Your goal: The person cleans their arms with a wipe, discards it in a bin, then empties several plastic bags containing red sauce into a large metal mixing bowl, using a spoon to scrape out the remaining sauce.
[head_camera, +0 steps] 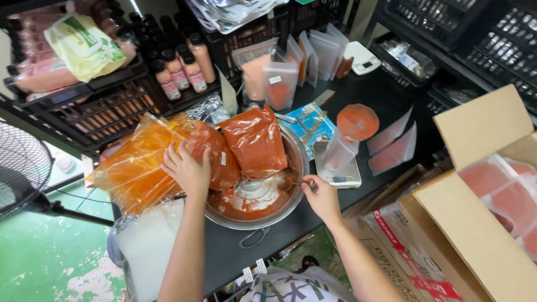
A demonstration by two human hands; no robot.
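Note:
A metal bowl (291, 210) smeared with orange-red powder sits on the black table. Clear bags of orange-red powder (254, 140) lean into the bowl from its far side. My left hand (187, 170) rests on one of these bags (215, 154) at the bowl's left rim, fingers spread over it. My right hand (321, 196) grips the handle of a spoon (288, 183) whose head lies inside the bowl at its right side. A small scale (344, 178) stands right of the bowl, carrying a pouch (338, 151) with an orange funnel (357, 121) in its mouth.
Filled pouches (391, 146) lie right of the scale. Standing pouches (279, 81) and a white scale (362, 59) are at the back. Black crates with bottles (179, 67) stand at left, an open cardboard box (475, 190) with filled pouches at right, a fan (19, 168) far left.

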